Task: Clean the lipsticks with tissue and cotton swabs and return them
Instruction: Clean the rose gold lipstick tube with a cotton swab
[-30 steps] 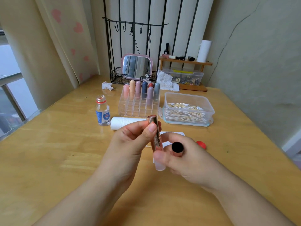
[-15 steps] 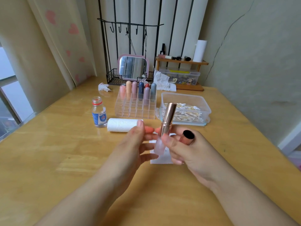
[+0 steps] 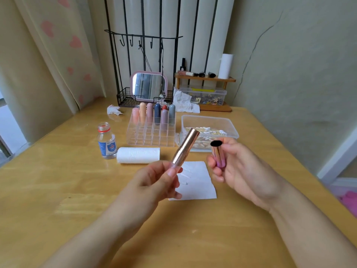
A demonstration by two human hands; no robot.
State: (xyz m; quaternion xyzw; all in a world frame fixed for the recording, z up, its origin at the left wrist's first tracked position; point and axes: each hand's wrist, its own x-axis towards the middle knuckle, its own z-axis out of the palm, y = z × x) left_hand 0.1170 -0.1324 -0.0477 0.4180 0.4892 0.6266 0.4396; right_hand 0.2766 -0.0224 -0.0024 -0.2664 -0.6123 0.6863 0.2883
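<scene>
Wooden table (image 3: 58, 190) carried everything; at its far side stood a clear organiser (image 3: 151, 135) with capped lipsticks (image 3: 157, 114) upright in its back rows, front slots unfilled. Right of it sat a plastic tub (image 3: 229, 130) of cotton swabs (image 3: 204, 130); just in front lay a tissue roll (image 3: 138, 155) on its side, and nearer, a flat tissue sheet (image 3: 197, 180). Left hand (image 3: 152, 182) pinched the lipstick tube (image 3: 185, 147) by its frosted base, thumb and fingers closed round it, gold barrel tilted up and to the right above the sheet. Right hand (image 3: 237, 169) held the cap (image 3: 218, 154), fingers curled round it, dark mouth facing up; the two pieces were apart, not touching. Judgement: step was cleaning the opened tube; best to keep a firm pinch low on the base, set the cap down on the sheet, then fetch a swab for the rim. Small open bottle (image 3: 106, 141) left of the roll bore a blue label; its writing was too small to read. No other lettering legible.
</scene>
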